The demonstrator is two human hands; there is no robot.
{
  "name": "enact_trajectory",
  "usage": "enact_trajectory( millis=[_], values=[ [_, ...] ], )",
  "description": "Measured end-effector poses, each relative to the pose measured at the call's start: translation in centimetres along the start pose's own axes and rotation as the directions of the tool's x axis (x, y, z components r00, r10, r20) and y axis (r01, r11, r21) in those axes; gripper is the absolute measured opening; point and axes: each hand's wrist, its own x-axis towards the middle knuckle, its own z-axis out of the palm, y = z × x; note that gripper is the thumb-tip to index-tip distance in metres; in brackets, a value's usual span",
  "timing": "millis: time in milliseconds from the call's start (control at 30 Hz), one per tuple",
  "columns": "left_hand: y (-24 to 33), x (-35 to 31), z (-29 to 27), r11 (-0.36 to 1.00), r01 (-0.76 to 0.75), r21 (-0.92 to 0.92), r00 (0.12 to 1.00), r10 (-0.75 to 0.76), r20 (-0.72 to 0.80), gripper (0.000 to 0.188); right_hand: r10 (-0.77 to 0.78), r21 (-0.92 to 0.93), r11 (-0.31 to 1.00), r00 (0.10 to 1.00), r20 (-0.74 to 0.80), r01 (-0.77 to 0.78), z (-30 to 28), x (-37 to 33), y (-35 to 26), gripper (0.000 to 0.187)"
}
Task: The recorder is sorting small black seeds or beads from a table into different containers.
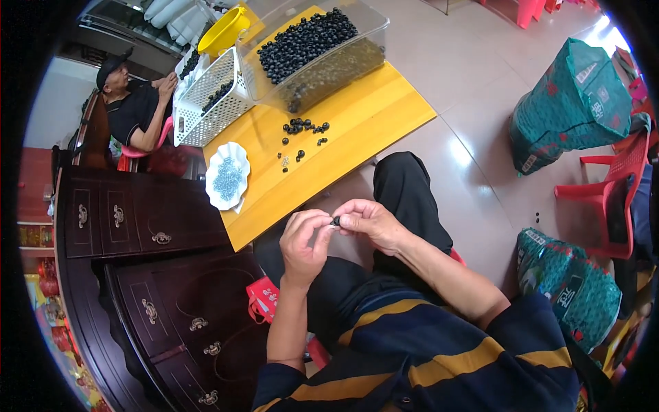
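Above my lap, my left hand (pixel 306 240) and my right hand (pixel 371 224) meet fingertip to fingertip. Pinched between them is a small black bead (pixel 336 220), mostly covered by the fingers. Loose black beads (pixel 300 126) of the same look lie scattered on the yellow wooden table (pixel 371 117) in front of me, with a few tiny pale bits among them. A white scalloped dish (pixel 214 194) on the table's left holds many small clear pieces. At the far side stands a clear plastic bin (pixel 336 72) heaped with black beads.
A white perforated basket (pixel 189 127) and a yellow bowl (pixel 223 33) stand at the far left, near a seated person (pixel 134 96). A dark wooden cabinet (pixel 171 288) is on my left. On the right are teal bags (pixel 566 103) and a red plastic chair (pixel 611 182).
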Motion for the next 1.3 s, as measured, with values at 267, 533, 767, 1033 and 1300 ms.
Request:
enact_trajectory(
  millis=[267, 533, 767, 1033, 1300],
  values=[
    [0.3, -0.5, -1.0, 0.963, 0.169, -0.209, 0.982, -0.146, 0.118, 0.015, -0.030, -0.045, 0.998, 0.998, 0.051, 0.032, 0.3, 0.0, -0.4, 0.020],
    [-1.0, -0.5, -1.9, 0.778, 0.362, -0.514, 0.908, -0.170, 0.382, 0.026, -0.039, 0.023, 0.999, 0.981, 0.188, 0.035, 0.6, -0.1, -0.3, 0.027],
    [-0.5, -0.8, -1.7, 0.819, 0.372, -0.436, 0.898, -0.199, 0.393, 0.018, -0.036, -0.024, 0.999, 0.985, 0.169, 0.040, 0.7, -0.5, -0.2, 0.022],
    [-0.7, -1.6, -0.6, 0.758, 0.388, -0.523, 0.917, -0.259, 0.305, 0.013, -0.017, -0.039, 0.999, 0.999, 0.048, 0.019, 0.6, -0.7, 0.5, 0.022],
    [-0.4, -1.4, -0.8, 0.870, 0.330, -0.368, 0.928, -0.227, 0.295, 0.016, -0.013, -0.089, 0.996, 1.000, 0.021, 0.015, 0.6, -0.6, 0.6, 0.021]
  ],
)
